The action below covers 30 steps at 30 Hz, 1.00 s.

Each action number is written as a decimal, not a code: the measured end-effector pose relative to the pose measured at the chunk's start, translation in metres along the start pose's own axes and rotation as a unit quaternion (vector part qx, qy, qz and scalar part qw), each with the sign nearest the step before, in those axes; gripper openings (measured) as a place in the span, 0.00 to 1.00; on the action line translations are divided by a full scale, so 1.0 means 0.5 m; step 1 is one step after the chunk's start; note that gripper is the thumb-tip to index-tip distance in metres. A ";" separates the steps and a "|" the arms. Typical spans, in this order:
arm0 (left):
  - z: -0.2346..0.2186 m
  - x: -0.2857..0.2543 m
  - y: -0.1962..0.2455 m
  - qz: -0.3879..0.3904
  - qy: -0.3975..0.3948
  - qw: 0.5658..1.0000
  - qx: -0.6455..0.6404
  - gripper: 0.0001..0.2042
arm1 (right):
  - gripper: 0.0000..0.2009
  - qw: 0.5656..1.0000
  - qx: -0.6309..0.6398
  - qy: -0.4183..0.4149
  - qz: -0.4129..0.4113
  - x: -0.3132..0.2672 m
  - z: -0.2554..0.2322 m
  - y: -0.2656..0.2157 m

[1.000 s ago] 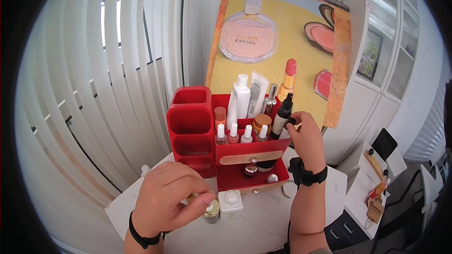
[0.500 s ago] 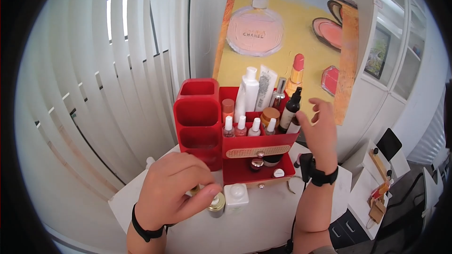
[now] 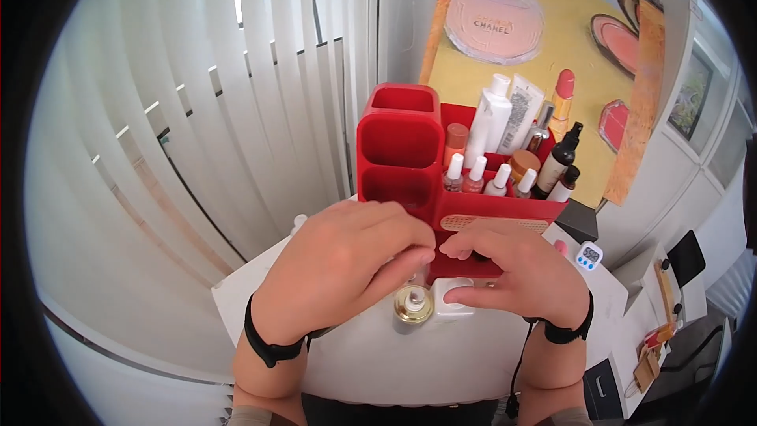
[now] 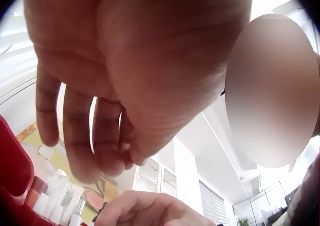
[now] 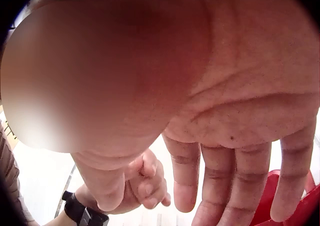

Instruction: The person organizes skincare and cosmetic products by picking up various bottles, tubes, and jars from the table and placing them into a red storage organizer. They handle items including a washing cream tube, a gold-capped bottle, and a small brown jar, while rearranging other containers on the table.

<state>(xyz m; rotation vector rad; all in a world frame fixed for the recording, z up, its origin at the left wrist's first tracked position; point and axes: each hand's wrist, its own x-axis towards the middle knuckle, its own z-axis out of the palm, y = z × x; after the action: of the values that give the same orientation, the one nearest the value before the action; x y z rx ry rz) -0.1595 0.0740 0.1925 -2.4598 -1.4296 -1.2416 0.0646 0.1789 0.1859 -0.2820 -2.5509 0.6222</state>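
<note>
OK, your left hand (image 3: 341, 268) loosely bent, right hand (image 3: 528, 272) nearly straight, both empty. White bottle (image 3: 448, 312) stands on counter (image 3: 371, 363) beside gold-collared bottle (image 3: 412, 308); probably rigid, slick, light: pinch flat sides.

A smooth black wrist band (image 3: 573, 330) is worn on the right. Beside this band hangs a thin black cable (image 3: 516, 371); left of it, a second black wrist band (image 3: 268, 345) is worn. Greyish-brown fabric sleeves (image 3: 262, 416) show below it.

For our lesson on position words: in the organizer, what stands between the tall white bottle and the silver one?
The white tube, as the head view shows.
</note>
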 end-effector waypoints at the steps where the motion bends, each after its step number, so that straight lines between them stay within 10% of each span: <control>1: -0.001 -0.002 0.002 -0.002 0.029 1.000 -0.003 0.02 | 0.17 1.000 -0.003 -0.003 -0.012 0.003 0.007 -0.001; 10: -0.038 -0.032 0.020 -0.052 0.199 0.977 -0.049 0.09 | 0.12 0.996 -0.041 -0.074 -0.036 0.010 0.050 0.001; 30: -0.042 -0.054 0.077 -0.034 0.166 0.986 -0.003 0.07 | 0.07 0.993 -0.055 -0.059 -0.085 0.005 0.062 0.007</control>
<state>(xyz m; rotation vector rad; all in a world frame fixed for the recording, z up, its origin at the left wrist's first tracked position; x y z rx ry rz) -0.1507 0.0243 0.2021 -2.0912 -1.4253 -1.5792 0.0467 0.1711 0.1614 -0.0654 -2.6915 0.4455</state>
